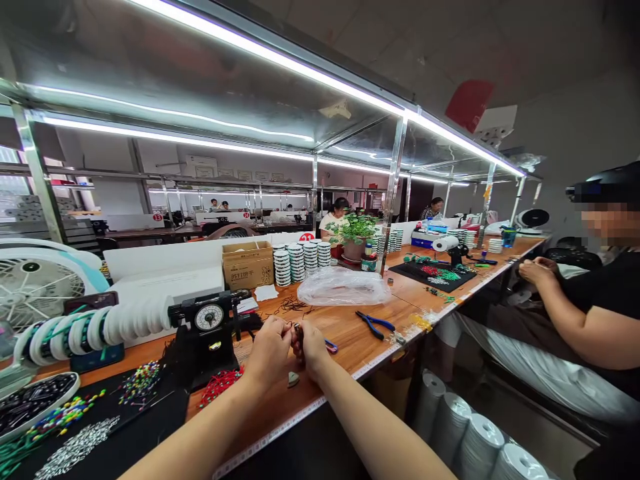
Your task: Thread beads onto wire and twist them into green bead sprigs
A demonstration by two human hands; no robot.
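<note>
Both hands, left hand (269, 349) and right hand (311, 347), pinch a small dark part (298, 330) between closed fingers above the surface (350, 333); the white tray (37, 400) contains black pieces.

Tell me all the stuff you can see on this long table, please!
Wooden workbench: one, brown, running left to right.
Gauge device: one, black with a white dial, just left of the hands.
Pliers: one, blue handles, right of the hands.
Plastic bag: one, clear, mid-bench.
Cardboard box: one, brown, behind the gauge device.
Spool stacks: several, white, beside the box.
Potted plant: one, green, behind the bag.
Fan: one, white, far left.
Beads: many, multicoloured, on the black mat.
Co-worker's hand: one, far right.
Left hand: pinching a small item I cannot make out.
Right hand: meeting the left on it.
</note>
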